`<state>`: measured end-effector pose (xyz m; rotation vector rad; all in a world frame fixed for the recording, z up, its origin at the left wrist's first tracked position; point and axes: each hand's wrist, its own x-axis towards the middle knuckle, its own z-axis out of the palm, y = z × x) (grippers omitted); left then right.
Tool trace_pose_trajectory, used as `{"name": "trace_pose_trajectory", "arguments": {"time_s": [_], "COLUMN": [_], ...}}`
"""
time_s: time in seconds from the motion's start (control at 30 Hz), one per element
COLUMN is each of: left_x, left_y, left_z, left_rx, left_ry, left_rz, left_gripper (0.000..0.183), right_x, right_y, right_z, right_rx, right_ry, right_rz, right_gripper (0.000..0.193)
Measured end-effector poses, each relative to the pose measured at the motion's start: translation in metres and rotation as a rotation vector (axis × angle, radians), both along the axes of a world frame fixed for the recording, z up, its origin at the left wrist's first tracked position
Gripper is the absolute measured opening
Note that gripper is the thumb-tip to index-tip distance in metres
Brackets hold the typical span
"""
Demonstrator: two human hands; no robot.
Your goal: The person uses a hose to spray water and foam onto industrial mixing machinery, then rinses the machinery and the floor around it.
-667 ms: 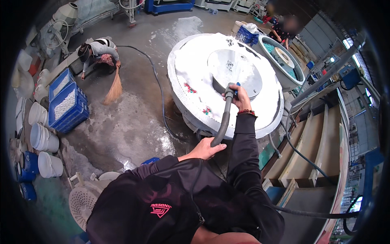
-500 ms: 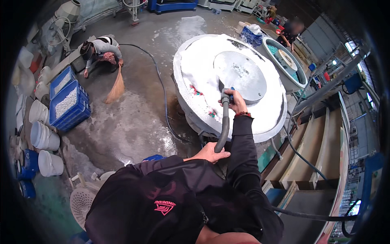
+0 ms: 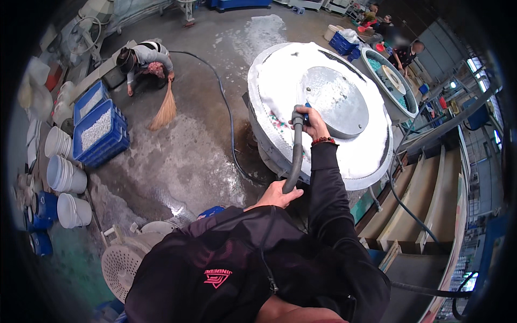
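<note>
We stand over a large round whitish tub (image 3: pixel 350 184) holding white foam (image 3: pixel 285 70) around a flat grey metal disc (image 3: pixel 336 99). Our flexible dark grey hose (image 3: pixel 297 156) is held at two points, probably to steady and aim it. Our left hand (image 3: pixel 277 194) closes around its lower bend; our right hand (image 3: pixel 313 126) grips the grey valve nozzle (image 3: pixel 297 116), beside its small blue lever (image 3: pixel 307 110), over the tub's near side.

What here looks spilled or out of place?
A whitish patch lies on the floor beyond the round tub; it looks odd because it may be spilled foam, resembling the white foam heaped on the tub. The floor nearby also looks wet.
</note>
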<state>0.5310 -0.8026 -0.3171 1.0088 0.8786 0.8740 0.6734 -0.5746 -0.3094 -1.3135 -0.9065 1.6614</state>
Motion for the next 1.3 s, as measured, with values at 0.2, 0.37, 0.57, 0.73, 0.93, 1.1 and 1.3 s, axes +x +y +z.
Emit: {"name": "trace_pose_trajectory", "arguments": {"time_s": [0.2, 0.37, 0.57, 0.73, 0.93, 1.1, 1.3], "left_x": [0.002, 0.007, 0.019, 0.031, 0.056, 0.084, 0.107], "left_y": [0.011, 0.010, 0.004, -0.003, -0.012, -0.023, -0.033], "left_z": [-0.005, -0.003, -0.012, 0.014, 0.009, 0.003, -0.016], "left_rx": [0.227, 0.170, 0.194, 0.031, 0.038, -0.032, 0.224], "left_ry": [0.049, 0.072, -0.007, -0.060, -0.010, 0.008, 0.032], "left_rz": [-0.006, -0.103, -0.274, -0.477, -0.547, -0.630, -0.554], "left_gripper": [0.028, 0.027, 0.029, 0.039, 0.044, 0.049, 0.032], "right_x": [0.012, 0.033, 0.079, 0.110, 0.143, 0.180, 0.210], "right_y": [0.005, -0.013, -0.043, -0.082, -0.117, -0.135, -0.146], "right_z": [0.037, 0.019, -0.001, 0.037, 0.044, 0.033, -0.017], "right_rx": [0.080, 0.091, 0.051, 0.130, 0.166, 0.130, 0.025], "right_ry": [0.047, 0.053, 0.129, 0.015, 0.039, 0.073, 0.086], "right_rz": [-0.054, -0.122, -0.250, -0.385, -0.519, -0.559, -0.546], "right_gripper": [0.020, 0.019, 0.028, 0.019, 0.019, 0.022, 0.031]}}
